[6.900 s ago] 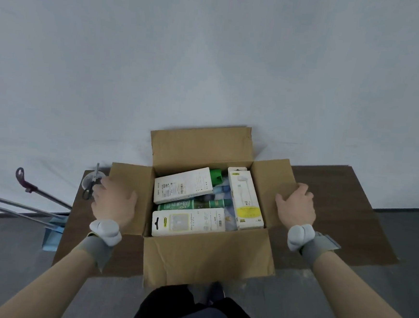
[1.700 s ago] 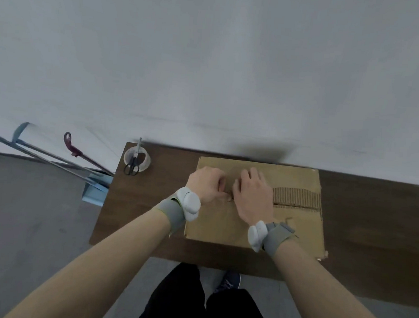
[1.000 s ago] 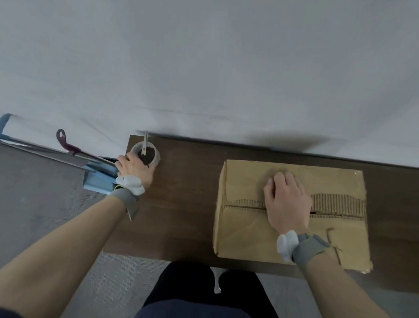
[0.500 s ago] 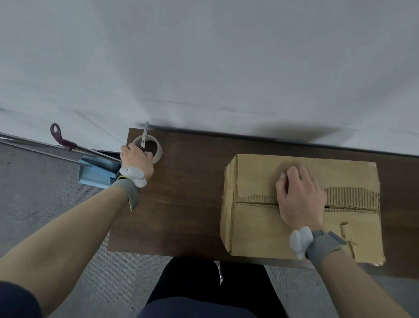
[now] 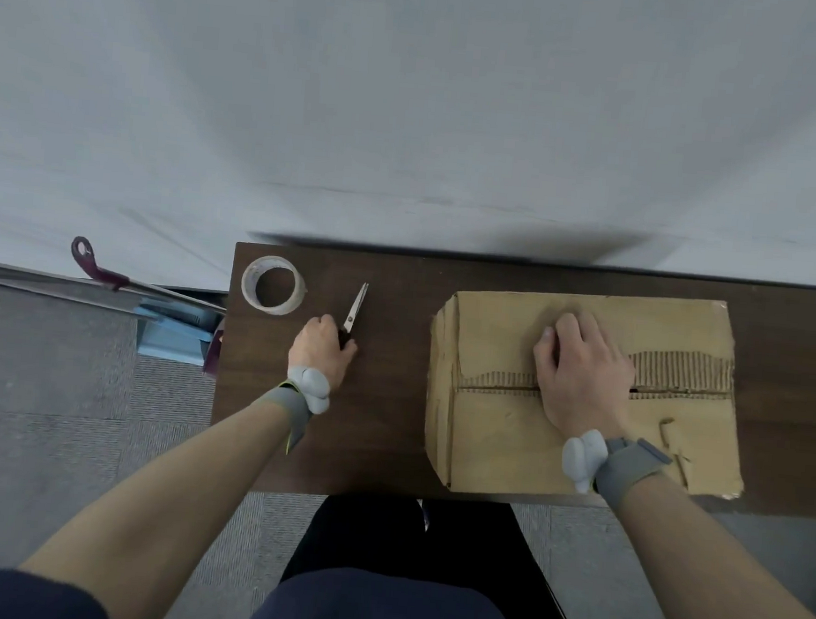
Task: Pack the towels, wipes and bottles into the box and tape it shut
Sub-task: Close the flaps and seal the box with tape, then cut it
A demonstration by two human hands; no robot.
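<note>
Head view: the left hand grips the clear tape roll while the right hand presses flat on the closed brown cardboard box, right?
No. The head view shows the left hand gripping the silver-bladed scissors; the clear tape roll lies apart on the dark wooden table. The rest holds.

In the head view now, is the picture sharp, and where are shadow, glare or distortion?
Head view: soft even light, no glare; a diffuse dark shadow on the wall above the table's far edge; scissors and tape roll fairly sharp, box top by the right hand slightly smeared; the wide-angle lens bows the box's left edge and enlarges the forearms.
</note>
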